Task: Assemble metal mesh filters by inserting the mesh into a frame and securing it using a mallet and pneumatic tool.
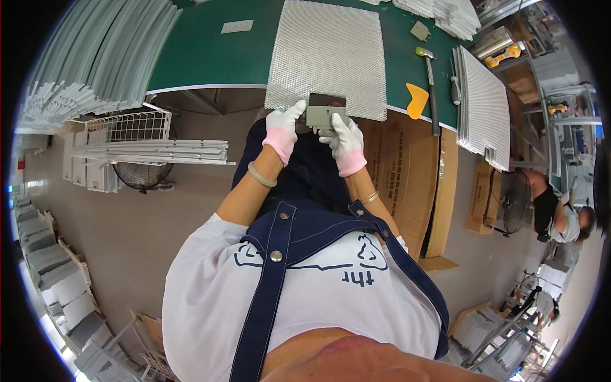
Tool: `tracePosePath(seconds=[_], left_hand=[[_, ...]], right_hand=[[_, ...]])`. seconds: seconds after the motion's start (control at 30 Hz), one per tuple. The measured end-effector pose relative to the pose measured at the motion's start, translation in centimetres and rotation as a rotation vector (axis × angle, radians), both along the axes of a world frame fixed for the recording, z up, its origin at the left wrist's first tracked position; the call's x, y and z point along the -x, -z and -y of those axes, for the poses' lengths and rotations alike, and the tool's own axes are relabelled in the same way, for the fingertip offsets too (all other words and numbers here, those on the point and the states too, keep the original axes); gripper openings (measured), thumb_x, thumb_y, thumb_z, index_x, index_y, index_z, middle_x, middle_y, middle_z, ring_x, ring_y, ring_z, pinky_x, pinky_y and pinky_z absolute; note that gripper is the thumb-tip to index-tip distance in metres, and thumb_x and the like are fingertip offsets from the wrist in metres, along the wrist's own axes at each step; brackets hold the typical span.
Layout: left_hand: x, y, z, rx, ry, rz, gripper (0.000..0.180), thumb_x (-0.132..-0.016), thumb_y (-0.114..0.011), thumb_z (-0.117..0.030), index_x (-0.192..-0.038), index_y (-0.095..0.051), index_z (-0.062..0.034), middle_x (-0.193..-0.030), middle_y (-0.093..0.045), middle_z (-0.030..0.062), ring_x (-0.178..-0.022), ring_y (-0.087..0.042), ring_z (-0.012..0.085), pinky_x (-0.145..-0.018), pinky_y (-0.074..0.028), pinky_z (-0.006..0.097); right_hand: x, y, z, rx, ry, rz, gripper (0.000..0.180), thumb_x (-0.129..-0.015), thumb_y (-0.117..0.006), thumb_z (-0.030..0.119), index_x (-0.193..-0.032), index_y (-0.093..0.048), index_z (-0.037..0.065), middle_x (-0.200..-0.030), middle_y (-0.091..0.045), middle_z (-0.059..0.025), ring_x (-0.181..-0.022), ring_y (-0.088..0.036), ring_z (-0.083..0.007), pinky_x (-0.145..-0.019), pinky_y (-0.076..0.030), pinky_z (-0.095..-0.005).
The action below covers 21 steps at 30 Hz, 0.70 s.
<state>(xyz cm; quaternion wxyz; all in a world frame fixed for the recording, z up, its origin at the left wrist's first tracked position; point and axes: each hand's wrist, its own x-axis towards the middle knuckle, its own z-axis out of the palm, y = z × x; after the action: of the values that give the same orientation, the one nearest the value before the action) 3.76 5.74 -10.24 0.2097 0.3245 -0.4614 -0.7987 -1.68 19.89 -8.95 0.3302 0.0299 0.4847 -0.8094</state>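
Silvery mesh fills the upper middle of the head view: a panel (328, 54) lies on the green worktop (210, 57), its near edge jutting past the worktop's edge and cut by a rectangular notch (328, 100). Right at that notch is a small grey-green block (326, 115). The gloved right hand (345, 139) pinches the block's right end, thumb on top and fingers curled below. The gloved left hand (283, 121) is at the panel's near edge, just beside the block's other end, thumb extended; whether it grips either piece, I cannot tell.

As far as can be judged, the notch is cut but not filled: a dark gap shows above the block, which looks unseated. At the right, a stack of similar panels (482, 108) also shows an open notch, and another small block (419, 30) lies loose beyond the hammer (431, 83). The hammer and a yellow scraper (417, 100) lie unheld.

As for writing, dark lettering (358, 278) on the white shirt appears upside down, and the brown carton (407, 165) carries rows of print too small to read. No brand can be made out.
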Motion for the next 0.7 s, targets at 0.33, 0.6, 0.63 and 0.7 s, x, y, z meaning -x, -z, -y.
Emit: tracePosePath(seconds=[0.33,0.6,0.63,0.7], left_hand=[[-0.3,-0.2,0.3,-0.139,0.073,-0.014,0.022,-0.078,-0.072,-0.018,-0.081,-0.066,0.0029,-0.073,-0.063,0.0037,-0.062,-0.056,0.0091,-0.056,-0.043,0.025],[-0.3,-1.5,-0.4,-0.292,0.039,-0.104,0.017,-0.080,-0.069,-0.014,-0.087,-0.066,0.0006,-0.082,-0.065,0.0063,-0.071,-0.061,0.0147,-0.064,-0.050,0.028],[-0.3,-1.5,-0.4,-0.317,0.066,-0.106,0.019,-0.080,-0.069,-0.016,-0.090,-0.066,0.0008,-0.085,-0.065,0.0069,-0.073,-0.062,0.0153,-0.065,-0.051,0.029],[-0.5,-1.5,-0.3,-0.341,0.092,-0.110,0.022,-0.080,-0.069,-0.017,-0.092,-0.065,0.0009,-0.087,-0.065,0.0076,-0.074,-0.062,0.0159,-0.065,-0.051,0.029]], right_hand=[[-0.5,-0.5,0.0,0.055,0.035,0.048,0.033,-0.088,-0.061,0.020,-0.110,-0.049,-0.001,-0.093,-0.063,-0.0128,-0.065,-0.063,-0.0190,-0.054,-0.055,-0.0280],[-0.3,-0.7,0.0,0.042,0.038,0.043,0.029,-0.089,-0.059,0.018,-0.109,-0.051,-0.002,-0.092,-0.064,-0.0128,-0.065,-0.065,-0.0198,-0.052,-0.055,-0.0280],[-0.3,-0.7,0.0,0.042,0.036,0.043,0.029,-0.089,-0.059,0.018,-0.109,-0.051,-0.002,-0.092,-0.064,-0.0128,-0.065,-0.065,-0.0198,-0.052,-0.055,-0.0280],[-0.3,-0.6,-0.1,0.051,0.020,0.035,0.029,-0.089,-0.059,0.018,-0.109,-0.051,-0.002,-0.093,-0.064,-0.0123,-0.066,-0.065,-0.0195,-0.053,-0.055,-0.0270]])
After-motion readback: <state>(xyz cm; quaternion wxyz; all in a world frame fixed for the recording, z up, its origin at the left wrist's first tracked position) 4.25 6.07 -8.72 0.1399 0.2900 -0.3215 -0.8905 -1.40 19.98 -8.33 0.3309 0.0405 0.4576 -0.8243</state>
